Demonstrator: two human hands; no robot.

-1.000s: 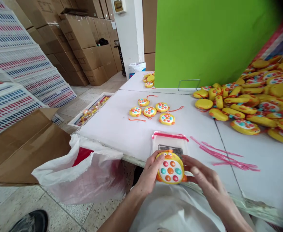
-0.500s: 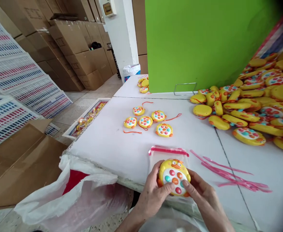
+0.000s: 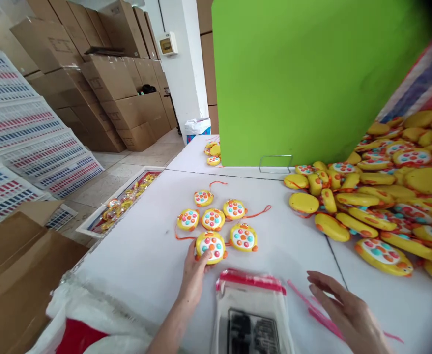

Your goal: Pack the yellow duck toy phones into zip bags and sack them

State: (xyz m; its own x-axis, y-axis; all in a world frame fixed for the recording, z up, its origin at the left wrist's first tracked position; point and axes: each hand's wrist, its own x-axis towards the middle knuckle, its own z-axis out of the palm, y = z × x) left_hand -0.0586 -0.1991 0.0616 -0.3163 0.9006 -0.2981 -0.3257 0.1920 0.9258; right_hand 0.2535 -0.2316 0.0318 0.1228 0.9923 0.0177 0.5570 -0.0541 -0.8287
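Observation:
My left hand [image 3: 195, 273] is closed on a yellow duck toy [image 3: 216, 238] with a white front and coloured buttons, thumb on its face. It is just in front of several similar duck toys [image 3: 213, 219] lying face up with orange cords. My right hand [image 3: 343, 309] holds nothing, fingers apart, above loose pink strips [image 3: 321, 319] on the table. Between the hands lies a stack of clear plastic bags [image 3: 252, 300] with a red-pink top edge and black print.
A large heap of duck toys [image 3: 381, 196] covers the table's right side beside an upright green board [image 3: 297, 83] and a wire handle [image 3: 275, 164]. On the floor at left are a crate of wrapped toys [image 3: 127, 196], stacked white crates [image 3: 27, 118] and cartons [image 3: 116, 78].
Both hands held the duck toy over the bags; now the left hand has carried it away, left, to the group. My right hand has let go and moved right. The view has shifted.

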